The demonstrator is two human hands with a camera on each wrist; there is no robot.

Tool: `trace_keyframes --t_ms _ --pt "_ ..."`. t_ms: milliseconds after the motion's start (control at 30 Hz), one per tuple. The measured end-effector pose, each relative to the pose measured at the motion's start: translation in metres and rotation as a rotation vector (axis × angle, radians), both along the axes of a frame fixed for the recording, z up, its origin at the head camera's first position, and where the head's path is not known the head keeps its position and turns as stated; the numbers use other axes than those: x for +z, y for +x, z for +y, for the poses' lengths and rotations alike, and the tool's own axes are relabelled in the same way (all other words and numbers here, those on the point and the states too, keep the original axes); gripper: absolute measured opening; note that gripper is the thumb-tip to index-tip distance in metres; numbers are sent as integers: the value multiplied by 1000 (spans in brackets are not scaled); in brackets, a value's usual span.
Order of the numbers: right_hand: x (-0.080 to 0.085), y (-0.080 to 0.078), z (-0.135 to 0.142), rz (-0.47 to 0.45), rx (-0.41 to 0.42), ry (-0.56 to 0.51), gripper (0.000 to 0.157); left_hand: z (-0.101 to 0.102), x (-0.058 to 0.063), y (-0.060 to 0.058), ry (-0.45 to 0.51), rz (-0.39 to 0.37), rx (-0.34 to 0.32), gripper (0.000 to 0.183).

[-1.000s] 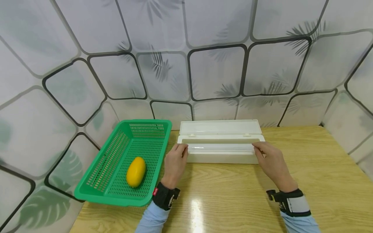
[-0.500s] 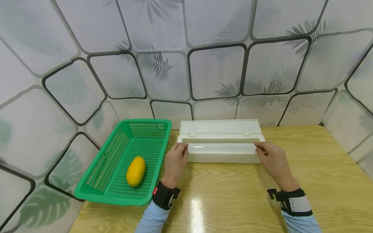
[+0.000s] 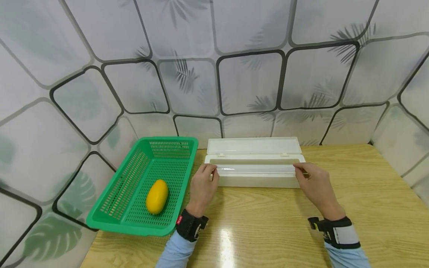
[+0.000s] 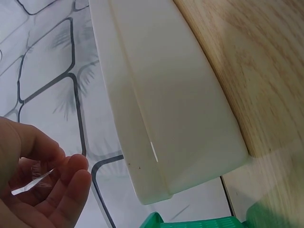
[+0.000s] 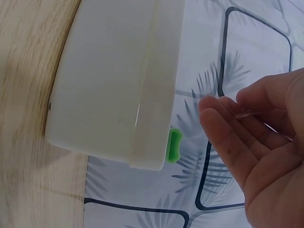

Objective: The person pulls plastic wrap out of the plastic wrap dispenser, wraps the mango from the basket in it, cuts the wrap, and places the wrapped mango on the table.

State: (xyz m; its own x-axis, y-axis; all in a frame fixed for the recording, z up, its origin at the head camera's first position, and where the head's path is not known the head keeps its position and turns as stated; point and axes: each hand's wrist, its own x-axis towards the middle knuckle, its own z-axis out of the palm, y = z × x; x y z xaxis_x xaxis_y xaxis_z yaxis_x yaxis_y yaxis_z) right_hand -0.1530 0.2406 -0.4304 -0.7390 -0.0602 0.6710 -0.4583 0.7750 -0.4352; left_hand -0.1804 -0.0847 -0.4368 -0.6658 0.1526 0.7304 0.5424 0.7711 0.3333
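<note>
A long white cling film dispenser [image 3: 257, 181] lies on the table with its lid [image 3: 253, 146] tipped back. Clear cling film [image 3: 254, 169] spans its opening, glossy in the light. At the left end, my left hand [image 3: 202, 188] pinches the film's edge; in the left wrist view a crumpled bit of film [image 4: 34, 184] shows between thumb and fingers. My right hand [image 3: 315, 188] pinches the opposite edge at the right end. Its wrist view shows a thin wisp of film [image 5: 244, 114] at the fingers, beside a small green piece [image 5: 174, 145] on the box's end.
To the left stands a green perforated basket [image 3: 182, 201] holding a yellow oval fruit [image 3: 156, 196], perhaps a mango. The wooden table [image 3: 261, 227] extends in front of the dispenser and to its right. A patterned wall [image 3: 248, 85] rises directly behind.
My right hand has shifted slightly to the right along the dispenser, still pinching the film. The left hand has stayed almost where it was.
</note>
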Motion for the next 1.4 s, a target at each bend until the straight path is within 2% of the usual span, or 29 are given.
trace_keyframes --t_ms 533,1000,1400 --pt "2 0 0 25 -8 5 10 -1 2 1 12 12 -2 4" --pt "3 -1 -1 81 -3 20 7 -1 4 1 3 35 7 4" --pt "4 -1 -3 128 -18 14 10 1 10 4 1 65 22 6"
